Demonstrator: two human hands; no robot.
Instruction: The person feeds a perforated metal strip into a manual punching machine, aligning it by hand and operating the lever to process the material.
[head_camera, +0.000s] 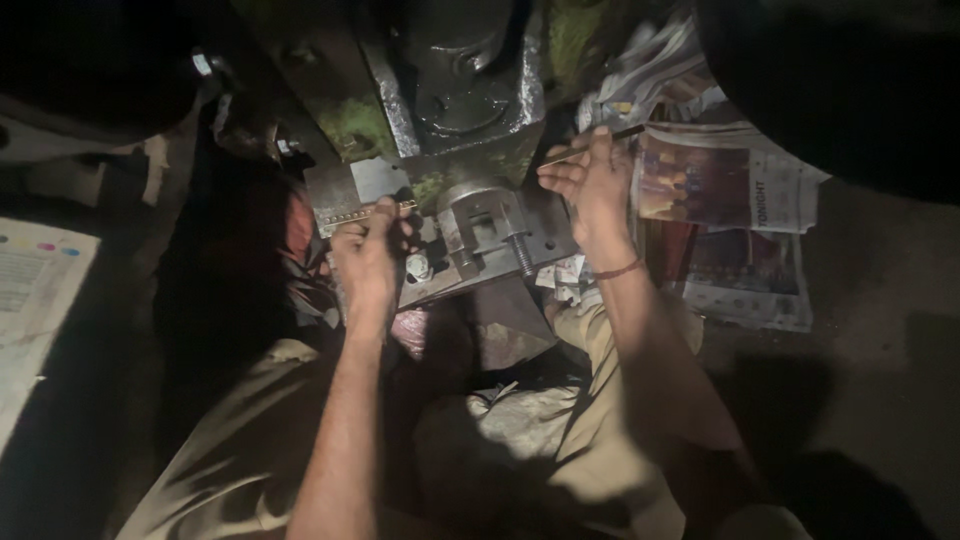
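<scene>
My left hand (368, 262) pinches a thin brass-coloured perforated strip (352, 215) that lies across a grey metal plate at the left of a small press machine (470, 110). The strip points toward the steel die block (487, 232) under the ram. A bolt (522, 255) stands at the block's front right. My right hand (590, 185) is raised at the right of the die and holds a thin dark stick (598, 141) between its fingers. A red thread band circles that wrist.
Stacked newspapers (730, 220) lie on the floor to the right of the press. A printed sheet (35, 290) lies at the far left. My knees in light trousers (530, 430) sit below the machine. The surroundings are dark.
</scene>
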